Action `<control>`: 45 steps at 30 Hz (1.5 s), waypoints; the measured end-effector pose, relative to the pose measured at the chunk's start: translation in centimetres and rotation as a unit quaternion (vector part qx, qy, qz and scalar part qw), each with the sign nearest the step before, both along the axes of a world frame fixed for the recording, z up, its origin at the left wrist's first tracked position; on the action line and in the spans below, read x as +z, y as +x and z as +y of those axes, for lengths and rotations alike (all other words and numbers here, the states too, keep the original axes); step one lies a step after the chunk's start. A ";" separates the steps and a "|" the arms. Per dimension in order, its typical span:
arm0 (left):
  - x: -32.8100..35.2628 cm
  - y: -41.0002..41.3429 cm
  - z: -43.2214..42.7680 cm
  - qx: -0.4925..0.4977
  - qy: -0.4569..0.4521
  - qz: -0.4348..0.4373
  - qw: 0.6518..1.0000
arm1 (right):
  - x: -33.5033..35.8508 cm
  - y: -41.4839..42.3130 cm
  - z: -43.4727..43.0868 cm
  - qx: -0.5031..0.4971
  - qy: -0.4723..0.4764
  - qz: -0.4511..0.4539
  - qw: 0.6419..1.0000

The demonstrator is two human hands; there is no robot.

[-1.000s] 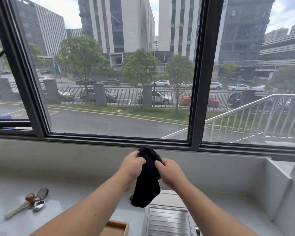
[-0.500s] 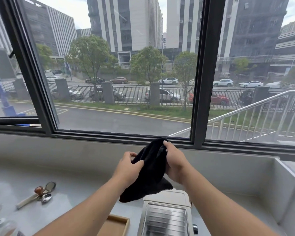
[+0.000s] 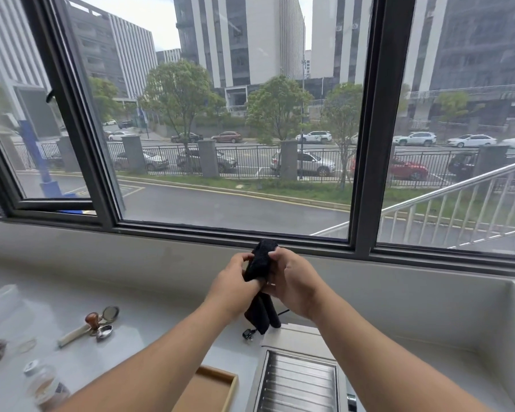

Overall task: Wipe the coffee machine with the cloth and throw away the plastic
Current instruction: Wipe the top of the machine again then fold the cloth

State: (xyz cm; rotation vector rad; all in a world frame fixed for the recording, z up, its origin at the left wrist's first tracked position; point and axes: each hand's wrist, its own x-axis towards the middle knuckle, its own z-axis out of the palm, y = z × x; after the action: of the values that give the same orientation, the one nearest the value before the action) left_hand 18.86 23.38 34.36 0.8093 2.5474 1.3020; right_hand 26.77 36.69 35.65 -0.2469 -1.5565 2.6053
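left hand (image 3: 235, 281) and right hand (image 3: 292, 281) pinch black cloth (image 3: 259, 263) | risk: hanging end, maybe loosely bunched, snags coffee machine (image 3: 298, 379) grille

The cloth (image 3: 259, 263) is plain black, and the counter (image 3: 149, 316) is pale grey-white. The coffee machine (image 3: 299, 379) shows a silver top with ridged lines, beside a light tan wooden tray (image 3: 217, 382). The window frame (image 3: 366, 144) is dark grey.
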 end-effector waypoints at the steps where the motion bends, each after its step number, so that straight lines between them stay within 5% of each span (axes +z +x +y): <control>1: 0.1 -0.4 -0.2 0.025 0.011 0.001 1.000 | -0.2 -0.1 0.1 0.002 0.027 0.007 1.000; 5: 0.9 -1.4 -1.0 0.070 0.128 -0.100 0.984 | -0.7 -0.5 0.0 -0.034 0.196 0.008 0.980; 10: 2.5 -2.1 -1.4 0.050 0.300 -0.332 0.893 | -3.3 -1.6 -0.3 -0.092 0.310 -0.051 0.945; 15: 3.1 -3.7 -1.7 0.042 0.322 -0.376 0.868 | -5.7 -2.5 -1.8 -0.069 0.304 -0.183 0.932; 20: 4.3 -5.8 -2.7 0.017 0.351 -0.410 0.842 | -6.6 -3.9 -3.6 0.019 0.122 -0.282 0.952; 27: 4.9 -10.2 -5.2 0.062 0.361 -0.395 0.843 | -6.5 -6.5 -4.6 -0.067 0.071 -0.147 0.984; 36: 0.8 -16.5 -9.2 0.097 0.163 -0.312 0.931 | -4.6 -9.2 -3.7 -0.163 0.083 -0.117 0.976; 45: -2.8 -20.1 -11.6 0.049 0.095 -0.368 0.924 | -5.3 -10.5 -2.7 -0.027 0.128 -0.173 0.976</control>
State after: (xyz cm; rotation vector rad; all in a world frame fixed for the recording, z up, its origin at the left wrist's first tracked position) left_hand -1.20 11.75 31.52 0.1446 1.8952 1.5265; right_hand 16.25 33.94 30.34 -0.7403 -1.9380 2.3804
